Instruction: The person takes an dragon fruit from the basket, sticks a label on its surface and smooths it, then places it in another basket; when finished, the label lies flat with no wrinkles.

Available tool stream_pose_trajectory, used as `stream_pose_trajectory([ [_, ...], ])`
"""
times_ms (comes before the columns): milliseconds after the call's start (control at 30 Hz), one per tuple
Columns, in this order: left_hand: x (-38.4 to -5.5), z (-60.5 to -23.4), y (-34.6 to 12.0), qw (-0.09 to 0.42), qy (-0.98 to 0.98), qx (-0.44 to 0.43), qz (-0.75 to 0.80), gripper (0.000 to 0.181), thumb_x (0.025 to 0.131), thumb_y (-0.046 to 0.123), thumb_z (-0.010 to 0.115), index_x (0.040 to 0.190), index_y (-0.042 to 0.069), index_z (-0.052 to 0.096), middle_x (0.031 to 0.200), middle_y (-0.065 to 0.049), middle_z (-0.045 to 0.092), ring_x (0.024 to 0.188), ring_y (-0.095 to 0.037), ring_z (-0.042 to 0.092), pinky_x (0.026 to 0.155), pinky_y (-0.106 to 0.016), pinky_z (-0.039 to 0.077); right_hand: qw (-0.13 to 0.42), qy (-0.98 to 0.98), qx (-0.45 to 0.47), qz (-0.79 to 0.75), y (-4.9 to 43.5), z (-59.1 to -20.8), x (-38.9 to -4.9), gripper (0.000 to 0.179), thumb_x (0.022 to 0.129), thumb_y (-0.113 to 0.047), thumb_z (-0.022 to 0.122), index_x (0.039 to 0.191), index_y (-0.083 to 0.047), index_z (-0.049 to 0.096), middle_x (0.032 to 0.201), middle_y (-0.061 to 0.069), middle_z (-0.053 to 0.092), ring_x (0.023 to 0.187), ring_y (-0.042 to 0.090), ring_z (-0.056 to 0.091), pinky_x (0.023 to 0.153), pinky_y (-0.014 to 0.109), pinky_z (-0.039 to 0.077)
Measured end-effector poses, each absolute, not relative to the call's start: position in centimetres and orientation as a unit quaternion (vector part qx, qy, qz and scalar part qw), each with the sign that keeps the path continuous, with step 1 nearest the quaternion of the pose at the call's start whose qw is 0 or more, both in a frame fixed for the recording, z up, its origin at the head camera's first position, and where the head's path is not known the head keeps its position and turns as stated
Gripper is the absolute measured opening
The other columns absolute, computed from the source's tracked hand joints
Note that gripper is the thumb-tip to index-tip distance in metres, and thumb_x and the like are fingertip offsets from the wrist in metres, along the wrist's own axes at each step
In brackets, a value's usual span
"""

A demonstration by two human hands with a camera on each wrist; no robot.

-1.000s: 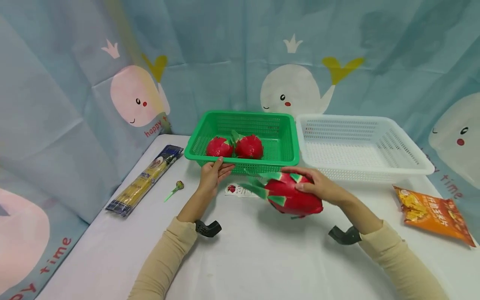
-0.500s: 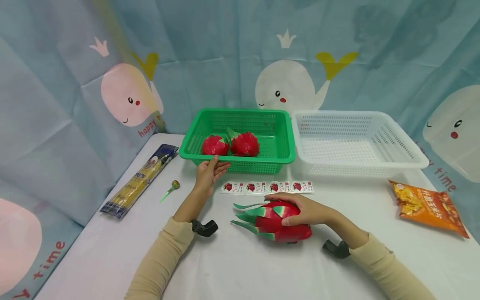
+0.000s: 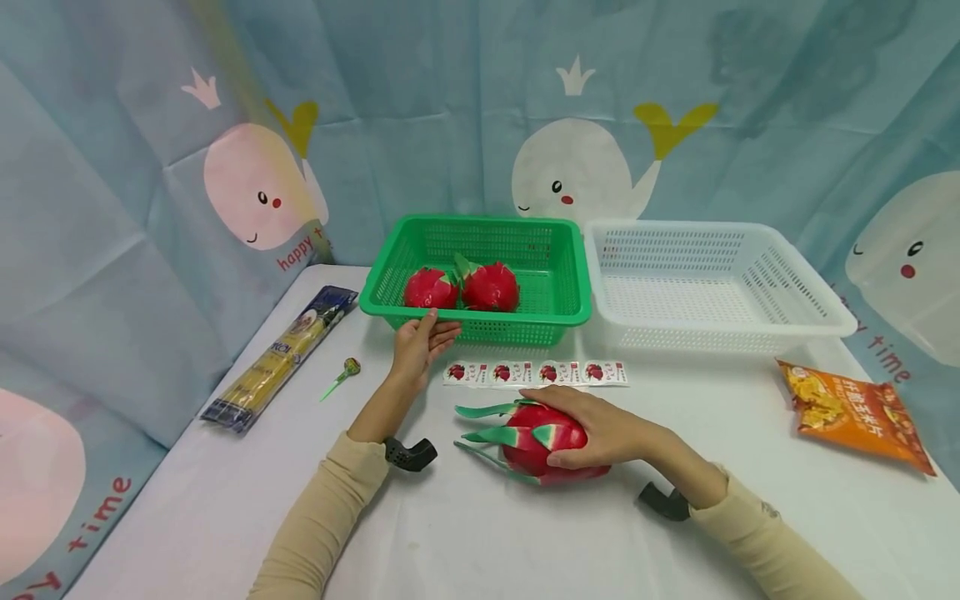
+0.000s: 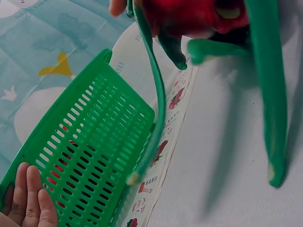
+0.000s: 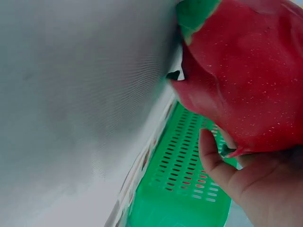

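Dragon fruits [image 3: 491, 287] numbered three. One pasta packet [image 3: 281, 358], lollipop [image 3: 351, 367], snack bag [image 3: 858, 417] and four-label strip [image 3: 536, 374] lay on the worktop [image 3: 465, 542]. Two fruits sat in the green basket [image 3: 517, 332], beside one white basket [image 3: 720, 330]; straight fingers of the left hand [image 3: 414, 346] touched its front. The right hand [image 3: 600, 429] gripped the third fruit [image 3: 525, 452], lower than a second earlier, leaving the labels uncovered.

Booth-like spot: whale-print curtain [image 3: 420, 142] around white table [image 3: 495, 542].
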State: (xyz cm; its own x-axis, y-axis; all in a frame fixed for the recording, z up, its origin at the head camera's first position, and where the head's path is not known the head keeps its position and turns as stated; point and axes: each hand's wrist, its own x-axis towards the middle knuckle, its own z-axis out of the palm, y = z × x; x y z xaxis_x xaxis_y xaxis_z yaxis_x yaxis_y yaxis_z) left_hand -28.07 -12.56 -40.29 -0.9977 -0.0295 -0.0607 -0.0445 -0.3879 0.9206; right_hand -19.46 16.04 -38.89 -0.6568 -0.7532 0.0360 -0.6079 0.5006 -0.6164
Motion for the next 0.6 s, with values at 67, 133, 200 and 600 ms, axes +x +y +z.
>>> stream_pose_trajectory([
  [67,-28.0,-40.2,-12.6,0.008,0.556,-0.035,0.83,0.024,0.096,0.029,0.046,0.096,0.005,0.044,0.079,0.001,0.07,0.076,-0.009,0.069,0.081,-0.026,0.053,0.126,0.857,-0.396,-0.305,16.0,-38.8,-19.5,0.079,0.075,-0.045,0.069,0.142,-0.024,0.033,0.136,-0.002,0.043,0.121,0.018,0.041,0.079,0.026,0.052],
  [133,-28.0,-40.2,-12.7,0.013,0.56,-0.034,0.828,0.025,0.096,0.03,0.046,0.097,0.005,0.043,0.08,0.002,0.07,0.077,-0.009,0.068,0.085,-0.028,0.052,0.132,0.858,-0.391,-0.306,16.1,-38.7,-19.5,0.079,0.075,-0.046,0.069,0.142,-0.027,0.033,0.137,-0.002,0.041,0.123,0.019,0.04,0.08,0.027,0.051],
  [200,-28.0,-40.1,-12.8,0.017,0.563,-0.033,0.826,0.025,0.096,0.03,0.046,0.098,0.005,0.043,0.08,0.002,0.069,0.078,-0.009,0.068,0.086,-0.029,0.052,0.133,0.855,-0.391,-0.313,16.3,-38.7,-19.7,0.076,0.076,-0.044,0.068,0.141,-0.027,0.034,0.139,-0.001,0.04,0.125,0.021,0.039,0.083,0.032,0.051],
  [600,-28.1,-39.9,-13.3,0.034,0.566,-0.031,0.823,0.023,0.097,0.029,0.046,0.099,0.006,0.044,0.08,0.002,0.07,0.076,-0.008,0.068,0.075,-0.021,0.054,-0.038,0.912,-0.243,-0.328,19.3,-40.4,-25.1,0.027,0.086,-0.011,0.062,0.108,0.003,0.064,0.096,0.013,0.066,0.085,0.024,0.062,0.072,0.036,0.052],
])
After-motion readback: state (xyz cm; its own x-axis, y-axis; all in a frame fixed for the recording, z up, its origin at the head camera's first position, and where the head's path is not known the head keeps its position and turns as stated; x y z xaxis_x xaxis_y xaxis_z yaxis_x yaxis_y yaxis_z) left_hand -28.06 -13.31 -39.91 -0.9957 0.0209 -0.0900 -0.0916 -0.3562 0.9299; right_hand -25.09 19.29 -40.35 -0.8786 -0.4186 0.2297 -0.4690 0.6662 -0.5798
